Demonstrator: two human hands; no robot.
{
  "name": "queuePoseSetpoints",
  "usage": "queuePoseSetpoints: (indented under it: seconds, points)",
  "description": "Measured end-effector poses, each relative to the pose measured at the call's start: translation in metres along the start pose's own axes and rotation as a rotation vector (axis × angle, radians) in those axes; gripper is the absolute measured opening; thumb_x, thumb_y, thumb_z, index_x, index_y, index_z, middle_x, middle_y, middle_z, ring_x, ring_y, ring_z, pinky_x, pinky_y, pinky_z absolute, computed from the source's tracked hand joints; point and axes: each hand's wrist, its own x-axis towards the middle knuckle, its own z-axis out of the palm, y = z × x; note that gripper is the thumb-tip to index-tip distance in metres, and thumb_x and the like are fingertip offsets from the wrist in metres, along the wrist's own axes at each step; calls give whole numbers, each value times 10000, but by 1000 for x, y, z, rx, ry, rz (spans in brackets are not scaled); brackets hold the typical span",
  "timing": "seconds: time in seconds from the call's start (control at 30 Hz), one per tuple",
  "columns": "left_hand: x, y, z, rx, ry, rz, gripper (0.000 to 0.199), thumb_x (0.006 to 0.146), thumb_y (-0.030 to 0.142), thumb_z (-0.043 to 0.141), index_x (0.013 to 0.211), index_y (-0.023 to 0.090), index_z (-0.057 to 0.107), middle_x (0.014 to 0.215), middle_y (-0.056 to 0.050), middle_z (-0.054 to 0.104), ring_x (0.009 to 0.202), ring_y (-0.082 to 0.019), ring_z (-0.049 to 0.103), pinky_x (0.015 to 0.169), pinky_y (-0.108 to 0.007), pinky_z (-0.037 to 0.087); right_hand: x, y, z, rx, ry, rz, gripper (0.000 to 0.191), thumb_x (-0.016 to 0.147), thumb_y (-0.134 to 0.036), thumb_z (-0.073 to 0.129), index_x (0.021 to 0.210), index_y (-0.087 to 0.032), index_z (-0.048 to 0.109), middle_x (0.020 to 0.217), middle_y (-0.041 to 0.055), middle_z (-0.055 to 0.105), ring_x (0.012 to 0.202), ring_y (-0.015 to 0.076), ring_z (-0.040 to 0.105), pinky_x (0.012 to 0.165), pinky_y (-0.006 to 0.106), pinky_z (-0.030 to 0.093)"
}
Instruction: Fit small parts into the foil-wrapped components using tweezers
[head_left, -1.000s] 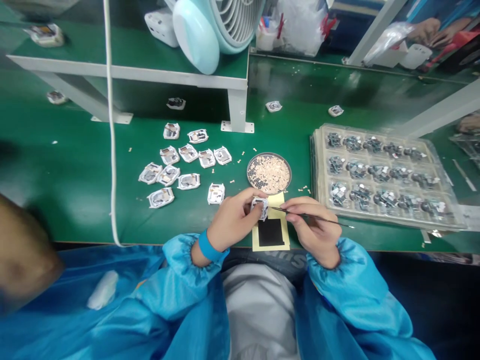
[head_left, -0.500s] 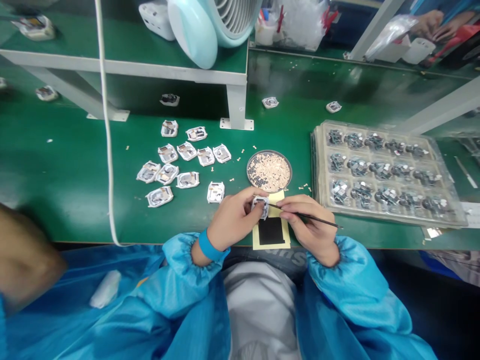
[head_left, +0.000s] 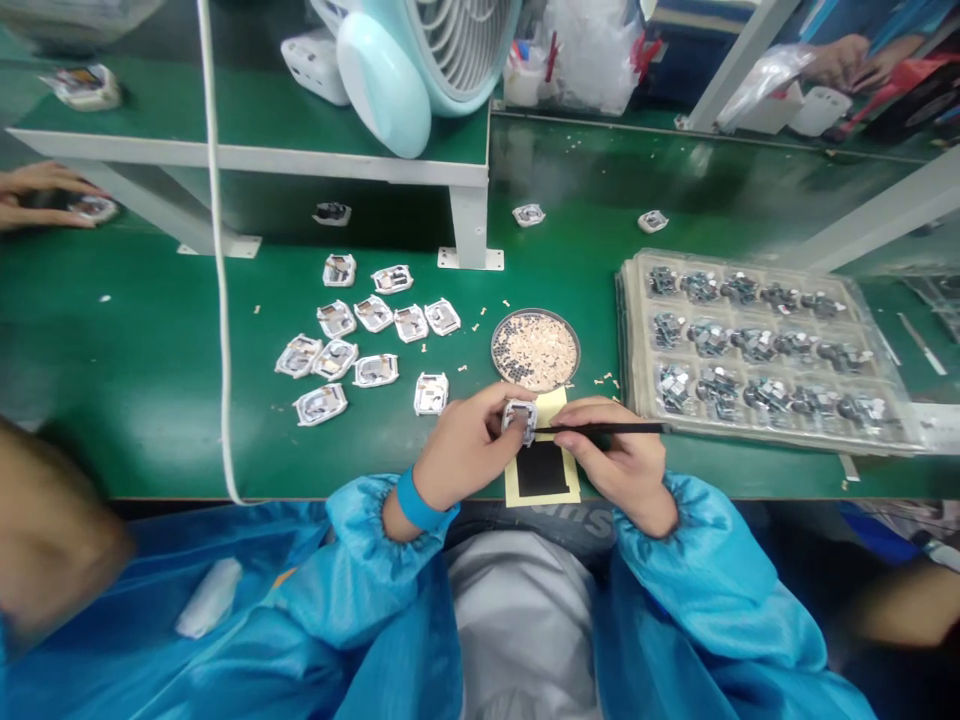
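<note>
My left hand (head_left: 471, 440), with a blue band at the wrist, holds a white watch-like case (head_left: 519, 420) between thumb and fingers. Dark tweezers (head_left: 607, 428) are pinched in my right hand (head_left: 619, 460), their tip at the case's right side. Below the case lies a yellow sheet (head_left: 512, 490) with a black square (head_left: 543, 468) on it. Just beyond my hands sits a round dish (head_left: 535, 348) of small beige pieces. More white cases stand in a loose group at the left, one of them (head_left: 431, 394) near my left hand.
A clear tray stack (head_left: 630, 350) with dark parts stands at the right. A white cable (head_left: 217, 250) hangs at the left. A shelf (head_left: 300, 160) carries a light-blue fan (head_left: 386, 85). At the far left, another person's hand (head_left: 45, 195) touches a case.
The tweezers have swung closer to level, and the held case has tilted slightly. Another person's hand has appeared at the far left, on a case. The view has shifted a little.
</note>
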Motion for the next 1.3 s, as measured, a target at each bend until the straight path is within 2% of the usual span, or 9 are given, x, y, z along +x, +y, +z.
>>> queuePoseSetpoints:
  seconds: [0.27,0.57,0.7,0.77,0.87,0.97,1.03,1.13,1.3]
  points:
    - [-1,11,-4,-297,-52,-79,330,891,334,695,1162,147,679,854,-61,742,708,-167,677,593,-245,510,2,-9,-10,356,-93,90,157,952,-106,631,1021,-215,720,935,68,753,891,209,738,778,362,591]
    - [0,9,-4,-285,-38,-19,363,894,391,702,1156,140,683,849,-66,744,709,-165,669,599,-242,525,0,-11,-3,301,119,79,50,967,-222,659,966,-218,710,894,68,759,840,205,728,762,359,578]
    - [-2,11,-10,-129,81,-28,423,948,474,632,1226,166,716,707,-16,685,554,-123,564,489,-217,427,-11,-32,-27,348,155,164,342,1070,-403,432,808,-233,570,744,41,716,651,190,676,630,351,546]
    - [-2,9,-13,-49,120,-26,439,985,501,572,1264,200,726,620,9,627,512,-115,505,484,-223,392,-13,-43,-55,195,235,209,358,1062,-457,435,810,-238,566,676,12,663,555,164,598,530,303,478]
    - [-3,9,-14,-10,155,-14,450,1009,518,520,1266,222,741,602,8,607,520,-121,484,511,-240,396,-6,-47,-101,-367,322,300,244,984,-431,618,882,-225,700,717,14,647,618,155,567,569,288,437]
    - [-2,11,-12,-100,116,4,436,1006,487,527,1273,201,718,686,-13,666,573,-134,548,553,-249,457,7,-37,-127,-696,137,342,222,920,-420,705,994,-220,766,791,29,672,695,178,583,663,317,459]
    - [-1,12,-9,-239,72,18,403,944,428,637,1266,186,663,839,-38,722,669,-152,643,612,-259,531,15,-31,-130,-795,13,366,262,912,-432,706,1040,-211,765,839,43,686,743,195,604,701,330,464]
    - [2,11,-5,-401,68,6,460,813,318,788,1193,194,558,1006,-58,730,784,-181,727,705,-301,612,26,-30,-124,-902,-97,439,247,888,-444,722,930,-202,744,855,50,695,786,213,626,716,334,455]
    - [2,10,-3,-341,68,-16,451,808,352,806,1174,183,604,890,-36,714,687,-159,704,585,-253,598,37,-37,-125,-834,-159,505,222,843,-418,757,832,-203,705,842,33,717,760,205,642,685,317,448]
